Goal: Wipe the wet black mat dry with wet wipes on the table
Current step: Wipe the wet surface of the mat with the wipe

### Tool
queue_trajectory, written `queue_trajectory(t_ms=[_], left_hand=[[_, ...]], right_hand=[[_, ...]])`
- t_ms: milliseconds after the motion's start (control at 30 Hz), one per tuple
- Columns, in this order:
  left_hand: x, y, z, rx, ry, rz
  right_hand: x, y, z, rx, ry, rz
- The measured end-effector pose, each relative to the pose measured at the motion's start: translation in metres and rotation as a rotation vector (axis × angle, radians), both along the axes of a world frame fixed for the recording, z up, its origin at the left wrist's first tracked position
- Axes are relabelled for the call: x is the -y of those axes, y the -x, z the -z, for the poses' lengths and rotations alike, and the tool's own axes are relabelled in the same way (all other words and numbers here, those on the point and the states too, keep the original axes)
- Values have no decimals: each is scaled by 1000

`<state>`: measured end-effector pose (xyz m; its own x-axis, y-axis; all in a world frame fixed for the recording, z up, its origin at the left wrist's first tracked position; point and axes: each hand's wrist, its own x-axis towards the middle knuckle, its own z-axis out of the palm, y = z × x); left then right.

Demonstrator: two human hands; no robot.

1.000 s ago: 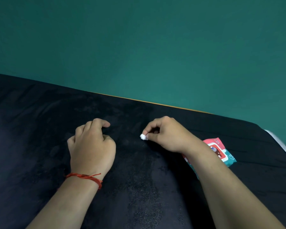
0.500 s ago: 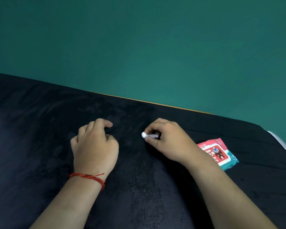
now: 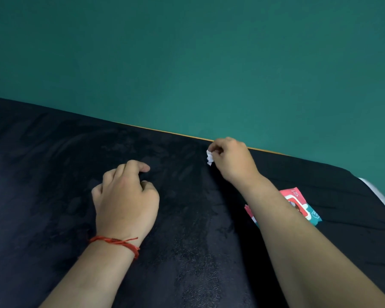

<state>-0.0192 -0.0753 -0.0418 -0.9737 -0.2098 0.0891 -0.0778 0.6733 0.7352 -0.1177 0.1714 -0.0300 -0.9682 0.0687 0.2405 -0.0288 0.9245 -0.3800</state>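
The right hand (image 3: 232,161) pinches a small crumpled white wipe (image 3: 209,158) at the far edge of the black mat (image 3: 53,174), which covers the desk. The left hand (image 3: 126,196) rests loosely curled and empty on the mat. A red-and-teal wipe packet (image 3: 307,210) lies right, partly hidden behind the right forearm.

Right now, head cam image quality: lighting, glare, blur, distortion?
Head view: dim, even light; black mat swallows detail, faint sheen near the bottom centre; no hard glare. Right hand and white wipe slightly soft. Wide-angle tilt slants the table edge.
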Motion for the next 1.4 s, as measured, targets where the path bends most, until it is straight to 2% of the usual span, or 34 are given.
queue_trajectory(t_ms=[167, 333, 467, 633, 700, 800, 1000, 1200, 1300, 1400], left_hand=[[0, 0, -1, 8, 10, 10], [0, -1, 0, 10, 16, 3], [-1, -1, 0, 6, 29, 3], [0, -1, 0, 2, 26, 5], [0, -1, 0, 0, 24, 5], [0, -1, 0, -5, 26, 6], [-1, -1, 0, -9, 44, 1], [-2, -1, 0, -8, 52, -1], [-1, -1, 0, -5, 53, 6], [-1, -2, -1, -2, 41, 6]], right_hand=[[-3, -10, -4, 62, 29, -57], [-9, 16, 1, 36, 186, 115], [9, 47, -3, 64, 143, 161], [47, 38, 6, 43, 119, -12], [39, 30, 7, 37, 112, -35], [11, 30, 3, 51, 128, 67], [5, 47, -5, 65, 3, 187], [19, 20, 2, 66, 127, 69], [16, -5, 8, 48, 76, -16], [-3, -10, 10, 1, -2, 30]])
